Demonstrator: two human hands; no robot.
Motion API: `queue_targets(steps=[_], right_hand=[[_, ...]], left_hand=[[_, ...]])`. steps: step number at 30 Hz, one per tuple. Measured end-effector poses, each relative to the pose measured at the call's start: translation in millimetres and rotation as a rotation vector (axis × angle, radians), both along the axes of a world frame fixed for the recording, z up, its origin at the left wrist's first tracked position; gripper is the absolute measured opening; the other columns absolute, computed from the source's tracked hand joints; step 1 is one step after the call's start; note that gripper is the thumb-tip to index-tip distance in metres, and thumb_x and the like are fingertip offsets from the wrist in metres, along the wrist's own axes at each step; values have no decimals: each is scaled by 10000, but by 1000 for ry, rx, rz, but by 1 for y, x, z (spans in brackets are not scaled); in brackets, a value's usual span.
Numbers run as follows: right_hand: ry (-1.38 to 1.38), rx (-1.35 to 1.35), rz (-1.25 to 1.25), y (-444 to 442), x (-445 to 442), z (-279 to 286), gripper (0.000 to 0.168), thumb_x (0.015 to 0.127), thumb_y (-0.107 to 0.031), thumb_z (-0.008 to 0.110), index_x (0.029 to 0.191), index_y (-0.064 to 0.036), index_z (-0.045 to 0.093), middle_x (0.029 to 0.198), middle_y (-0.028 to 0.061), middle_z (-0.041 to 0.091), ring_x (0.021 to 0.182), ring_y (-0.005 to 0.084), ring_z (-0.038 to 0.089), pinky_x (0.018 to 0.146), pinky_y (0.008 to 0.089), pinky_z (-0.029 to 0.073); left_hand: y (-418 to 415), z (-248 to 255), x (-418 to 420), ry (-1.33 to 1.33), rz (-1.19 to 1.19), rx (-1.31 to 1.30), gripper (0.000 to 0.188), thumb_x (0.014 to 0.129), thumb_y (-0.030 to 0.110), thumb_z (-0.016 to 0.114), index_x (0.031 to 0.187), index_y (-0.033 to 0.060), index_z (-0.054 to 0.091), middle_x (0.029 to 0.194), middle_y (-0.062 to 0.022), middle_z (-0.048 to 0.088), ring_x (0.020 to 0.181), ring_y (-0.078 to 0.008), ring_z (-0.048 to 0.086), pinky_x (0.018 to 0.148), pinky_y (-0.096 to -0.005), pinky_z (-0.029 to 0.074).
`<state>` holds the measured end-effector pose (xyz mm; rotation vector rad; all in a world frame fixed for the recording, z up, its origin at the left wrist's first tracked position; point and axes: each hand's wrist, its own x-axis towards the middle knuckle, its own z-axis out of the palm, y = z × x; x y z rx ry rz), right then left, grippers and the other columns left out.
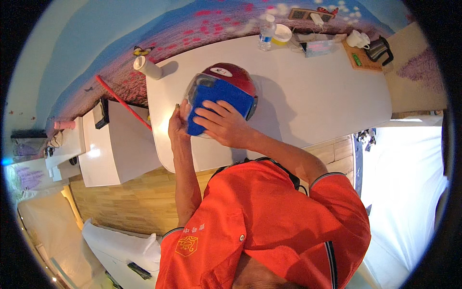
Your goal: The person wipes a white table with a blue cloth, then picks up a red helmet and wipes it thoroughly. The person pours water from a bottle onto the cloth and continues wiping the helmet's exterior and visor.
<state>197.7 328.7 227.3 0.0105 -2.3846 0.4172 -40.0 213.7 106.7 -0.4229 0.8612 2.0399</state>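
A dark red helmet (240, 77) with a clear visor (192, 86) rests on the white table in front of me. My left hand (178, 121) grips the visor's left edge, thumb raised and fingers partly seen through the clear plastic. A blue cloth (231, 94) is spread over the visor. My right hand (223, 123) lies on this cloth with its fingers spread, pressing it against the visor. The palm side of that hand is hidden.
On the white table (325, 94) stand a cream tumbler (147, 68), a water bottle (267, 32), a round tub (282, 34), and a wooden tray (355, 57) with white mugs (357, 39) and an electric kettle (379, 51). A white cabinet (133, 144) is at left, beside a red pole (122, 102).
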Motion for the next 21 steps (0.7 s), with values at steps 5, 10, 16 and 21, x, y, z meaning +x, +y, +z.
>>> queue_targets(steps=[5,10,16,21], right_hand=[[-52,-192,-31,1,63,-44,280,920,-88,719,1197,-119,746,1362,74,685,1308,309,578,1092,449,459],[62,-1487,-88,7,77,-34,162,1070,-148,628,1182,-83,724,1205,87,748,1095,256,690,982,407,562],[363,-2369,157,26,99,-12,355,1115,-305,598,1349,-46,659,1210,116,752,1106,247,727,989,403,622],[664,-2393,122,71,104,-47,373,1127,-285,550,1385,-32,640,1297,142,734,1162,281,715,1064,468,584]], left_hand=[[14,30,9,-212,3,86,342,1141,212,508,1357,-27,623,1260,-192,762,898,-266,801,626,-327,696],[16,31,8,-342,68,147,371,1146,208,490,1395,-32,624,1250,-166,771,974,-287,796,686,-345,702],[21,39,14,-273,-69,191,362,1149,213,470,1354,-36,635,1255,-171,771,1012,-298,795,693,-353,700],[26,46,21,-203,-126,151,349,1150,248,483,1316,-14,643,1239,-152,783,979,-274,802,624,-333,683]])
